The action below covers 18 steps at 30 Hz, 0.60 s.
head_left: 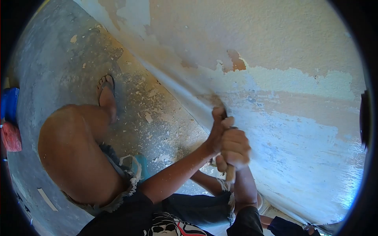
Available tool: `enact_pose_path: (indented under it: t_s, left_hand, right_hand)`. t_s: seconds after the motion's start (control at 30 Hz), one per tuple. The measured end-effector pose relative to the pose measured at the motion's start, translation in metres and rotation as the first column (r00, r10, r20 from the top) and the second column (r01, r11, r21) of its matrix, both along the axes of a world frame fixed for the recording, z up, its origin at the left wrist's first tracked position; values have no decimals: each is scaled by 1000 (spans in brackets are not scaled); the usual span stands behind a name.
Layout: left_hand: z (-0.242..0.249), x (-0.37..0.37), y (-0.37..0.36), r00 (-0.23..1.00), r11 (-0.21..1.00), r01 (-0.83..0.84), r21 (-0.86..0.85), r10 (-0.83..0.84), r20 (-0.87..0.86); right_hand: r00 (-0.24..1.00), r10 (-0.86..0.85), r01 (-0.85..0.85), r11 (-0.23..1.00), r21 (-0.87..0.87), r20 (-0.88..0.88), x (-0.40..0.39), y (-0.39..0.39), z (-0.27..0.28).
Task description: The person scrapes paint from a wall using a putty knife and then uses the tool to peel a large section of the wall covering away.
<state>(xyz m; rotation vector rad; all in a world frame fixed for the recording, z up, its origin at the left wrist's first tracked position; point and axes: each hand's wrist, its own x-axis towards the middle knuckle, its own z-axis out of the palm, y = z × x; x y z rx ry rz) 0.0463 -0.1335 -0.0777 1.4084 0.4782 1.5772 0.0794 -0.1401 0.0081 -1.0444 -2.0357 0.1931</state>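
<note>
My right hand (235, 147) is wrapped around the wooden handle of a scraper (230, 174), whose butt end sticks out below the fist. Closer to the blade, my left hand (216, 131) also grips the tool, its fingers against the dark, narrow upper part. The blade end is blurred and partly hidden, and lies against the lower part of the wall (275, 129). Old paint there is patchy, with cream, beige, pale blue and whitish areas. A small orange-brown bare spot (238, 62) shows higher up.
Paint flakes (151, 118) litter the grey concrete floor (51, 59) along the wall's base. My bent knee and sandalled foot (106, 88) are at left. A blue object (10, 104) and a red bag-like object (11, 137) lie at the left edge. Part of another person (285, 226) shows at bottom right.
</note>
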Motion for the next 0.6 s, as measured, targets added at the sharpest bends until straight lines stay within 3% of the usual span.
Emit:
enact_pose_path:
  t_s: [0.13,0.2,0.27,0.33,0.4,0.47,0.53,0.6]
  left_hand:
    - [-6,3,-7,994,996,88,-17,-89,-65]
    - [-15,2,-5,986,992,116,-45,-120,-119]
    - [5,11,0,999,998,-16,55,14,53]
    - [11,14,5,998,999,-4,52,0,61]
    - [13,7,-2,999,1000,17,10,-17,50]
    - [13,4,-6,999,999,24,-23,-23,42]
    - [13,8,-10,994,1000,25,9,-26,104]
    - [8,9,-15,999,999,50,0,-50,-1]
  right_hand:
    - [997,-46,48,998,-36,54,7,-8,-16]
    - [999,-36,37,997,-61,18,0,-15,5]
    - [997,-61,57,992,-110,-35,-6,-26,32]
    - [995,84,-83,996,-24,56,-2,-18,14]
    - [992,89,-84,995,-55,90,-7,-12,18]
    - [995,27,-19,996,83,-99,-14,-5,33]
    - [995,19,-9,994,104,-98,-13,-14,32]
    - [993,-72,79,994,71,-95,-3,-17,24]
